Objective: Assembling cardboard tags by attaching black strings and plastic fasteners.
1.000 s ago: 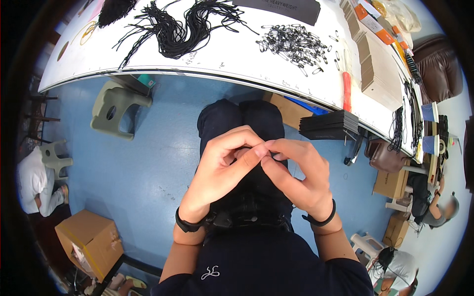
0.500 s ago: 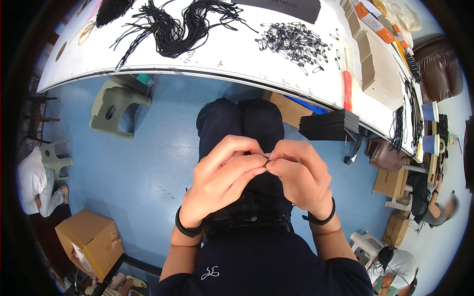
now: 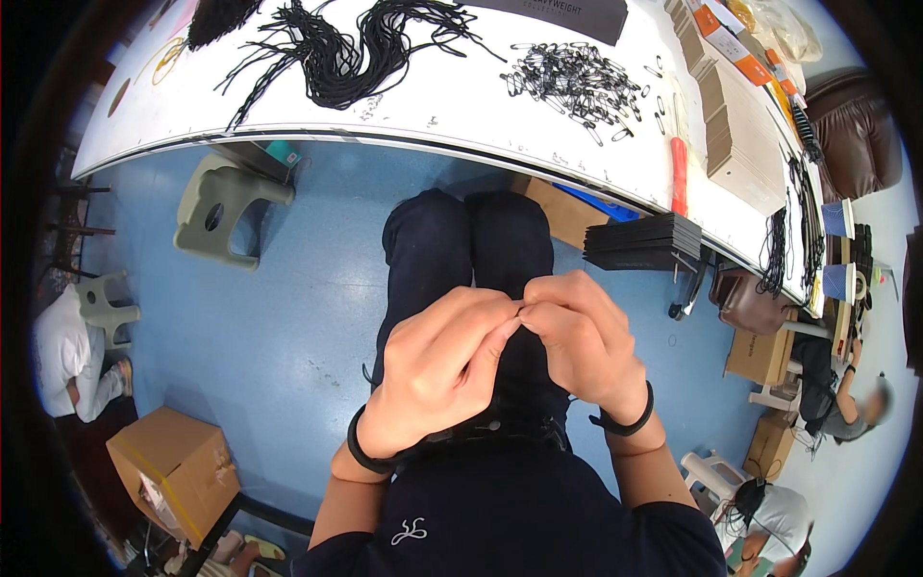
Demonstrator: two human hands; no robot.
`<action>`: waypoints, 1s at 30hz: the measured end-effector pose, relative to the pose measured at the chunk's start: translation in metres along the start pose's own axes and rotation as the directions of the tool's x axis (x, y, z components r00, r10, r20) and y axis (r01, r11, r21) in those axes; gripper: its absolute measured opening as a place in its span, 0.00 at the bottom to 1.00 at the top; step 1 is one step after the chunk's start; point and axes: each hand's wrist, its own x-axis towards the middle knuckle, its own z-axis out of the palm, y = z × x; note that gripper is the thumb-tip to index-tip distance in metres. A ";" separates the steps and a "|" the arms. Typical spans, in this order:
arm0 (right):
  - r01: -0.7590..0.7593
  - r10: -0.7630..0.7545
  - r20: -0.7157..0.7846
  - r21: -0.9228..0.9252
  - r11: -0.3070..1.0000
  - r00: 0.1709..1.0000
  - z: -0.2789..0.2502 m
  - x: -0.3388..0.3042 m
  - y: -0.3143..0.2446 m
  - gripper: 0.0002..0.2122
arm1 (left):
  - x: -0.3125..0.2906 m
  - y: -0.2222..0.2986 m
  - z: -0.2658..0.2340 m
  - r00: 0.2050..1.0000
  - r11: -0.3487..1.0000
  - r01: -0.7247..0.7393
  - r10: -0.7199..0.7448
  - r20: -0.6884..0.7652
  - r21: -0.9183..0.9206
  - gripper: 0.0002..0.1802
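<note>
My left hand [image 3: 437, 370] and my right hand [image 3: 585, 341] meet fingertip to fingertip over my lap, above my dark trousers [image 3: 466, 250]. Both pinch one very small dark thing [image 3: 520, 310] between thumbs and forefingers; it is too small and too covered to tell what it is. Each wrist wears a black band. On the white table [image 3: 461, 101] ahead lie a bundle of black cords [image 3: 351, 53] and a heap of small black safety pins [image 3: 577, 77].
A stack of black cards [image 3: 639, 245] sits under the table's edge, a red-handled tool [image 3: 679, 173] and brown card stacks [image 3: 735, 125] on the table's right. A grey stool [image 3: 226, 207] stands left, a cardboard box [image 3: 173, 471] lower left. Other people sit at the left and lower right.
My hands have drawn closer together and lower over my lap; the fingertips that were spread a little apart now press together on the small thing.
</note>
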 end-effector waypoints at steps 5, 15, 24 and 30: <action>-0.076 0.082 -0.056 0.102 0.992 0.995 0.000 0.000 -0.001 0.12 | 0.000 -0.004 -0.008 0.908 0.871 0.392 -0.313 0.279 -0.296 0.02; -0.071 0.090 -0.096 0.186 0.980 0.991 0.001 0.002 -0.002 0.10 | 0.002 -0.016 -0.015 0.775 0.461 0.631 -0.359 0.520 -0.623 0.03; 0.002 -0.001 -0.051 0.019 1.000 0.999 -0.004 0.010 0.003 0.11 | 0.005 -0.014 -0.011 0.813 0.612 0.580 -0.397 0.426 -0.537 0.07; -0.047 0.054 -0.099 0.071 0.996 0.994 0.000 0.006 0.005 0.11 | 0.008 -0.013 -0.014 0.798 0.657 0.592 -0.397 0.454 -0.467 0.07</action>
